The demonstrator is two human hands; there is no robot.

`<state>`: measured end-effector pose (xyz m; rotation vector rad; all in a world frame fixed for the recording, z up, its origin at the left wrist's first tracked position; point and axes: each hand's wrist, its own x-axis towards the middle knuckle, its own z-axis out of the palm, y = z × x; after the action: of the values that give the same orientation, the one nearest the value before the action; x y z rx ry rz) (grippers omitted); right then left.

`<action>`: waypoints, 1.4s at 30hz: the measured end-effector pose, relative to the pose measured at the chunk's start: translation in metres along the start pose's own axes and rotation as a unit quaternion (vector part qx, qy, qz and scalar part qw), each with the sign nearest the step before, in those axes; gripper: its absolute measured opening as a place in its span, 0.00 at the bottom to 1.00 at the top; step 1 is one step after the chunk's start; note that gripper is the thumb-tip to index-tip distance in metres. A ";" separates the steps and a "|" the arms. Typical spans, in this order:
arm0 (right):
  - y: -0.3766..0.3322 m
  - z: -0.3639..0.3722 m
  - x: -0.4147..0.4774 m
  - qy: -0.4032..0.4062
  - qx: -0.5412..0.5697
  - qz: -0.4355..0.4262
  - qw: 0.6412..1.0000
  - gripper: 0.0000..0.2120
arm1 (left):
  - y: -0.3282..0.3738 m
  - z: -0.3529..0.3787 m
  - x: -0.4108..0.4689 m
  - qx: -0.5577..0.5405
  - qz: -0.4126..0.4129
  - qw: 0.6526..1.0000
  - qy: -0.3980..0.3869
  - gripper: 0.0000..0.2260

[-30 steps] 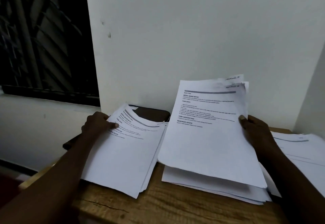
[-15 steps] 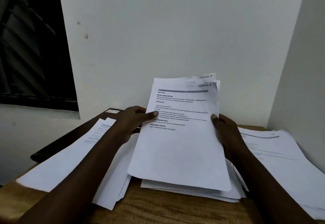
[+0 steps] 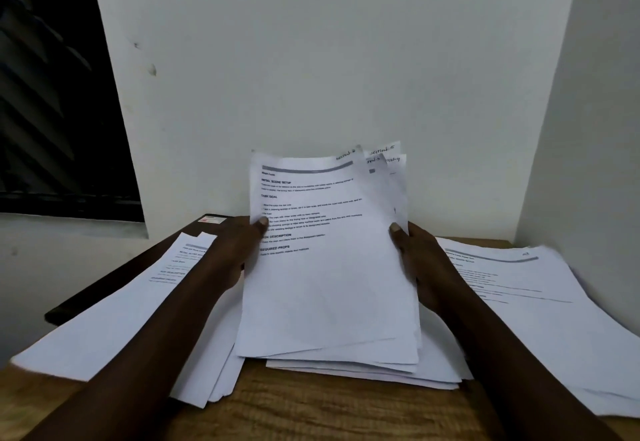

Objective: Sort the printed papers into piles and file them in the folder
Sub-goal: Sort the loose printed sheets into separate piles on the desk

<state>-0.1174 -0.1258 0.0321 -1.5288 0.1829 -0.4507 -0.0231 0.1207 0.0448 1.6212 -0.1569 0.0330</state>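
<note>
Sheaf [image 3: 329,285] is held tilted up at the table's [image 3: 311,406] middle, its lower edge set on a stack [image 3: 363,371]. It is gripped at its sides by left hand [image 3: 239,250] and right hand [image 3: 415,260], thumbs in front. Left pile [image 3: 114,319] is laid over the folder [image 3: 76,302] by the left edge; right pile [image 3: 536,309] is at the right edge.

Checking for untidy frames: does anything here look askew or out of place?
The held sheaf of printed papers is fanned, its top corners splayed apart; the left pile lies slanted across the dark folder.
</note>
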 end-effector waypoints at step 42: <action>-0.002 -0.002 0.005 0.083 -0.016 -0.031 0.996 0.12 | 0.004 -0.001 0.004 0.131 0.061 0.990 0.005 0.14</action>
<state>-0.1141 -0.1295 0.0343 -1.5317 0.2736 -0.6286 -0.0198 0.1216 0.0490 1.8706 -0.2528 0.1611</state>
